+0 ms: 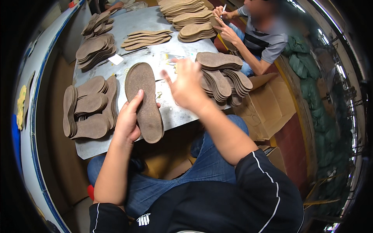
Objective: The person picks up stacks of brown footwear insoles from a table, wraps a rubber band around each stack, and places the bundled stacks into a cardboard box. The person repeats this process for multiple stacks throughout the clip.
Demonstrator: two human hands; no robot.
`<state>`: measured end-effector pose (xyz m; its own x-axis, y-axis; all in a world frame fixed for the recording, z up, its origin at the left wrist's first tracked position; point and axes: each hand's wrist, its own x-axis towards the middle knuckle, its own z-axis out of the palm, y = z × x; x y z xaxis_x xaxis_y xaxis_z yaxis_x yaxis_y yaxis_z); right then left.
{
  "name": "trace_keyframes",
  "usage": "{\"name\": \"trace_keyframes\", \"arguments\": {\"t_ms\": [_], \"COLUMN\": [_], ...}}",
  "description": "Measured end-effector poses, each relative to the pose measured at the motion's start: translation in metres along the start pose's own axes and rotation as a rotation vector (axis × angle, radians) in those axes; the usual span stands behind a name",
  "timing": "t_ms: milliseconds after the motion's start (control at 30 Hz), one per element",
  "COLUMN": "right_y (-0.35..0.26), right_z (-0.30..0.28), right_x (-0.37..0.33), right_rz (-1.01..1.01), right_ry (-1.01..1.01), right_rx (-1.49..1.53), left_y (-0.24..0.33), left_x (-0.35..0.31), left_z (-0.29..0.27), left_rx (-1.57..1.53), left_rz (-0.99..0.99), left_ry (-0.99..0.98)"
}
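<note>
My left hand (128,118) is closed on a brown, speckled shoe insole (144,103), thumb on its upper face and fingertips showing at its right edge. The insole is tilted up above the near part of the metal table. To its right, my right hand (187,83) hangs over the table, blurred by motion, thumb stretched away from the fingers; nothing shows in it. Just right of that hand, partly behind it, lies a pile of brown insoles (219,62). Several more stacks of insoles (91,103) lie left of the held one.
Farther off on the table (149,21) are more insole stacks (190,17), a thin row of insoles (147,39) and a small white paper (115,59). Across the right side, a co-worker (258,37) holds a pen and an insole. An open cardboard box (268,106) stands right of my knees.
</note>
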<state>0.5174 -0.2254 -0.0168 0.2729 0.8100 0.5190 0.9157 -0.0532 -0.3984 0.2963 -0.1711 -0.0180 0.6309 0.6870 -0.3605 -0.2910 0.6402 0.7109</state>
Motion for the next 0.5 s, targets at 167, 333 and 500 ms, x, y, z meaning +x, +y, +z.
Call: {"name": "trace_keyframes", "arguments": {"t_ms": [167, 333, 500], "right_y": [0.148, 0.217, 0.218], "right_z": [-0.059, -0.081, -0.085], "right_x": [0.088, 0.129, 0.145], "right_rz": [-0.054, 0.009, 0.109], "right_ry": [-0.120, -0.865, -1.047], "right_rx": [-0.515, -0.299, -0.312], "left_y": [-0.002, -0.011, -0.005], "left_x": [0.018, 0.025, 0.022], "left_z": [-0.020, -0.028, -0.024], "left_rx": [-0.233, -0.245, -0.206], "left_rz": [-0.163, -0.134, -0.087], "left_ry": [0.128, 0.171, 0.151]}}
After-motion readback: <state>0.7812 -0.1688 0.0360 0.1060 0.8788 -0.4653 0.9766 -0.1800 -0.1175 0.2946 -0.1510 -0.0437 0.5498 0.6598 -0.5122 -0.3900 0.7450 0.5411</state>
